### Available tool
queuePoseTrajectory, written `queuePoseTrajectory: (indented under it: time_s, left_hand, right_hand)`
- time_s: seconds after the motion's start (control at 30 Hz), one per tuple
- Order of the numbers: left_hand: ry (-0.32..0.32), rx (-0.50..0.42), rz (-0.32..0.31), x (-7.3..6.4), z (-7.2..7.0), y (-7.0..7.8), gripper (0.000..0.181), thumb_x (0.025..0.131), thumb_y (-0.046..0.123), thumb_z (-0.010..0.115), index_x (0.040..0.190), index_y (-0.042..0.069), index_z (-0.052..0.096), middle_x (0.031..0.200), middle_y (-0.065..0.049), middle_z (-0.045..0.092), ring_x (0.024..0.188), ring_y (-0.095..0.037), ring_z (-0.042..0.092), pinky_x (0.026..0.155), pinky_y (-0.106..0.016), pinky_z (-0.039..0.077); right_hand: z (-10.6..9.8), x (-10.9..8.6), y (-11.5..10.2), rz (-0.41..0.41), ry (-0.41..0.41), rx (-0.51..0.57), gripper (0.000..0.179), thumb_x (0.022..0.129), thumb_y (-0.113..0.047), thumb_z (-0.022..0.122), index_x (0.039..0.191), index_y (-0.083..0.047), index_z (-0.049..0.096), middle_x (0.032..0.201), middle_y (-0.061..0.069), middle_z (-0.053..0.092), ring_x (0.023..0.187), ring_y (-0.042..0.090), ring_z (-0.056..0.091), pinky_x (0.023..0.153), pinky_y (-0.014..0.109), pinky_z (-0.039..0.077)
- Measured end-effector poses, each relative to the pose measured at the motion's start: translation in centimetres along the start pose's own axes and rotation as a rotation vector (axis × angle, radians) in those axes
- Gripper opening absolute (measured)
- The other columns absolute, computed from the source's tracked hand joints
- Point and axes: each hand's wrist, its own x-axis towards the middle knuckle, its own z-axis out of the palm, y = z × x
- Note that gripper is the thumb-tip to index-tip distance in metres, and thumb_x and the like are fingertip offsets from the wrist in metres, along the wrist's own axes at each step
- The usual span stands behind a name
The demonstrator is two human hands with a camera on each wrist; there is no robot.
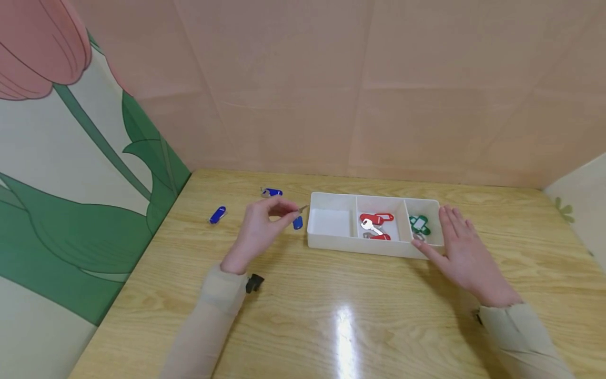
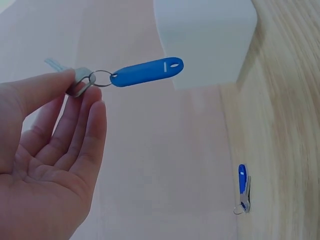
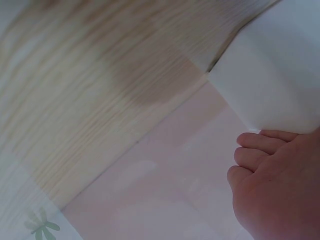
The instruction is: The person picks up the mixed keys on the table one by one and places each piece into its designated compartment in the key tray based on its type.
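My left hand [image 1: 265,223] pinches a key [image 2: 82,76] between thumb and fingertips. From its ring hangs a blue key tag [image 2: 145,72], held just left of the white divided box [image 1: 360,246]. Against the right end of that box rests my right hand [image 1: 466,258], fingers straight along the end wall and thumb at the front rim. Red key tags [image 1: 385,216] with a silver key [image 1: 371,226] lie in the middle compartment. Green key tags [image 1: 419,225] lie in the right one. The left compartment [image 1: 331,223] shows a bare floor.
Two more blue-tagged keys lie on the wooden table [image 1: 293,316]: one blue tag [image 1: 218,215] at the left, another blue tag [image 1: 273,192] farther back. Behind the table rises a pink wall [image 1: 360,95], with a flower-patterned wall [image 1: 71,210] along the left.
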Motion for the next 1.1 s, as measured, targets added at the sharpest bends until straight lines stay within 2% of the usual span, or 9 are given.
queuePoseTrajectory:
  time_s: [0.17,0.57,0.77,1.0,1.1]
  left_hand:
    - [0.008,-0.015,0.012,0.2,0.2,0.3,0.006,0.095,0.014,0.075,0.101,0.015,0.074,0.095,0.009,0.071,0.089,-0.01,0.067,0.081,-0.031,0.057]
    - [0.007,-0.069,0.04,0.9,0.9,1.5,0.005,0.095,0.017,0.075,0.1,0.015,0.075,0.096,0.008,0.071,0.091,-0.01,0.067,0.083,-0.04,0.057]
    - [0.016,-0.111,0.084,1.4,1.3,1.6,0.006,0.094,0.013,0.076,0.1,0.013,0.075,0.096,0.007,0.072,0.089,-0.01,0.068,0.084,-0.037,0.057]
    - [0.024,-0.119,0.087,2.0,1.7,2.2,0.008,0.094,0.014,0.077,0.102,0.014,0.076,0.097,0.009,0.073,0.089,-0.008,0.068,0.083,-0.029,0.057]
    - [0.026,-0.13,0.104,2.2,1.8,2.4,0.008,0.094,0.014,0.077,0.102,0.013,0.076,0.095,0.008,0.073,0.088,-0.009,0.068,0.083,-0.029,0.057]
  right_hand:
    - [0.0,0.0,0.1,-0.003,0.002,-0.002,0.103,0.098,-0.056,0.059,0.16,0.005,0.005,0.164,0.03,0.006,0.153,0.037,-0.007,0.12,0.053,-0.006]
    - [0.1,-0.2,0.2,-0.012,0.014,0.011,0.101,0.099,-0.055,0.059,0.16,0.005,0.004,0.165,0.03,0.005,0.153,0.037,-0.008,0.12,0.051,-0.008]
    - [0.1,-0.2,0.1,-0.003,0.006,0.006,0.102,0.098,-0.056,0.059,0.16,0.004,0.004,0.165,0.029,0.004,0.153,0.037,-0.008,0.12,0.052,-0.007]
    - [0.0,-0.1,0.1,-0.01,0.005,0.01,0.101,0.099,-0.056,0.058,0.16,0.004,0.003,0.165,0.028,0.003,0.153,0.036,-0.009,0.12,0.052,-0.008]
    - [0.0,-0.1,0.0,-0.011,0.005,0.009,0.101,0.099,-0.056,0.058,0.16,0.004,0.003,0.165,0.028,0.003,0.153,0.037,-0.009,0.12,0.052,-0.008]
